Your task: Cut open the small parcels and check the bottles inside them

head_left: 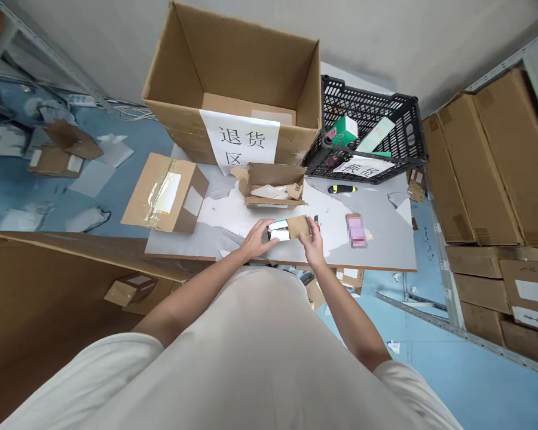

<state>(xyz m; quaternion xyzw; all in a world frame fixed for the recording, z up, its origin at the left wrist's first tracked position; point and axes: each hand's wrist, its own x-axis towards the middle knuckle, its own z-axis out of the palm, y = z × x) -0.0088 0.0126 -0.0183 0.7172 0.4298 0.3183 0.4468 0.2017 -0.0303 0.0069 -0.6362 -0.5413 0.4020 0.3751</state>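
Close to the table's near edge, my left hand [255, 240] is closed around the left end of small white boxes [279, 235], one showing a green edge. My right hand [312, 243] grips a piece of brown cardboard [298, 226] at its right side, thumb and fingers bent. The cardboard lies against the white boxes; whether it is joined to them I cannot tell. Just beyond my hands stands an open shipping carton [275, 202] with its flaps up, holding white paper and a scrap of cardboard.
A large open carton [246, 36] with a paper sign stands at the back, beside a black plastic crate [365, 156] holding several boxes. A taped carton [161, 194] sits left. On the right lie a yellow-black cutter [342, 189] and a pink blurred item [356, 230].
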